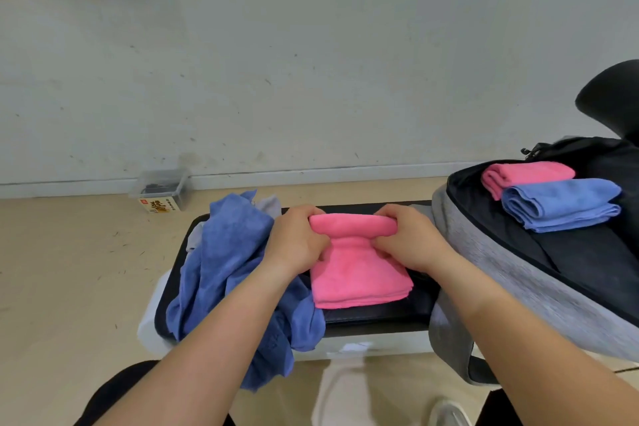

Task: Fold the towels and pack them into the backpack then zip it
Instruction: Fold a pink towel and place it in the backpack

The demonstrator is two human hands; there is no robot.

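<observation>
Forearms (pixel 207 339): both bare, reaching in from the bottom edge and converging on the middle of the view.
Left hand (pixel 295 239): fingers curled round the left end of the pink towel's far fold, thumb side tucked against the cloth.
Right hand (pixel 409 240): fingers likewise curled, pinching the right end of the same fold.
Pink towel (pixel 359 273): folded into a thick pad on the black cushion, between the two hands; its far edge is raised into a roll.
Black cushion (pixel 380 313): padded top on a white base, bearing the towels.
Blue towels (pixel 228 266): an unfolded heap just left of the pink towel, draped over the cushion's near left corner; a grey cloth shows behind it.
Backpack (pixel 501 263): grey shell, black lining, lying unzipped at the right, touching the cushion's right end.
Folded pink towel (pixel 525 175): on the black lining, far side.
Folded blue towel (pixel 563 204): on the lining too, overlapping the folded pink towel's near edge.
Clear box (pixel 160 188): on the floor by the wall.
</observation>
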